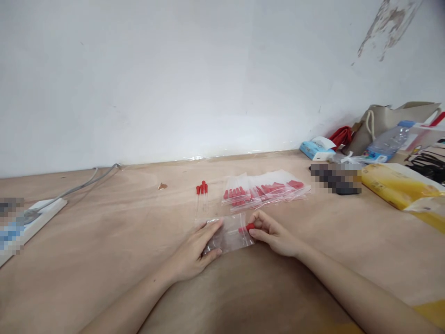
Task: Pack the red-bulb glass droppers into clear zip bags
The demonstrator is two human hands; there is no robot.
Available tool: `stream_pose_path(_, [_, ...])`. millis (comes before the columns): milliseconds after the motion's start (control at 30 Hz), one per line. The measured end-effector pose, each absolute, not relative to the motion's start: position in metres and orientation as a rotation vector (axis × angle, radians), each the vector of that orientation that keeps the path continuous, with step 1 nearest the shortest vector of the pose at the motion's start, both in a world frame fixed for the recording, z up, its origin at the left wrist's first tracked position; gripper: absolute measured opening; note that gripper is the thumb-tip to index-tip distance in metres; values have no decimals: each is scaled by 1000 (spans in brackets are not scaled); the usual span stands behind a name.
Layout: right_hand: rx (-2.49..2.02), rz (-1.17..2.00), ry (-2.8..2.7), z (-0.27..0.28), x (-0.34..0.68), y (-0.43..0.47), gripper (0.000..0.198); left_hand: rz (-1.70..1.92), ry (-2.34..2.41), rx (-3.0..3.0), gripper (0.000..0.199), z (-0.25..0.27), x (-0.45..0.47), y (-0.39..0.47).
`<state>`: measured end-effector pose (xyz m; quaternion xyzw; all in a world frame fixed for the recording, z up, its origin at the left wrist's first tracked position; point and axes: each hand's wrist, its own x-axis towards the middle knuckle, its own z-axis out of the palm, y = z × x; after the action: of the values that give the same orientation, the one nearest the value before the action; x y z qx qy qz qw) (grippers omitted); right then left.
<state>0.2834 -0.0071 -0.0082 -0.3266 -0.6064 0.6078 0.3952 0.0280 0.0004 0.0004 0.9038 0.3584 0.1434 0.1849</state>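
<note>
A clear zip bag [227, 236] lies on the table, and my left hand [194, 248] grips its left end between thumb and fingers. At the bag's right end, my right hand [273, 234] pinches a thin rod with a red bulb-like end [246, 228]. The rod's pale shaft points left into the bag, though its tip is hard to make out. Beyond my left hand, several red-ended rods [202, 188] of the same sort lie side by side. Several clear bags [266, 190] with red-ended pieces inside overlap on the table beyond my right hand.
A power strip [52, 206] with a grey cable sits at far left. To the right are a blue tissue pack [317, 150], a dark blurred object [335, 180], a yellow package [396, 185], a plastic bottle [389, 141] and a paper bag [382, 118]. A white wall [194, 79] borders the table.
</note>
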Motion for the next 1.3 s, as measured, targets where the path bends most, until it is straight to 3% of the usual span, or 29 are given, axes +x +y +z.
stream_pose_path(200, [-1008, 1493, -1578, -17, 292, -1, 20, 475, 987, 2491, 40, -1, 18, -4])
stream_pose_path(367, [-1135, 944, -1930, -11, 291, -3, 15, 494, 941, 2498, 37, -7, 17, -3])
stream_pose_path(600, [-1285, 524, -1931, 26, 299, 10, 17, 478, 922, 2515, 32, -1, 19, -2])
stream_pose_path(800, [-1491, 600, -2001, 42, 227, 68, 9, 655, 1140, 2389, 32, -6, 16, 2])
stream_pose_path(1000, [-1736, 687, -1874, 22, 156, 123, 50, 645, 1127, 2478, 28, -10, 18, 1])
stream_pose_path(1067, [-1784, 685, -1846, 17, 146, 131, 55, 647, 1155, 2497, 28, -10, 18, 1])
stream_pose_path(1300, [-1811, 684, -1890, 11, 152, 139, 35, 622, 1156, 2511, 28, -12, 19, 1])
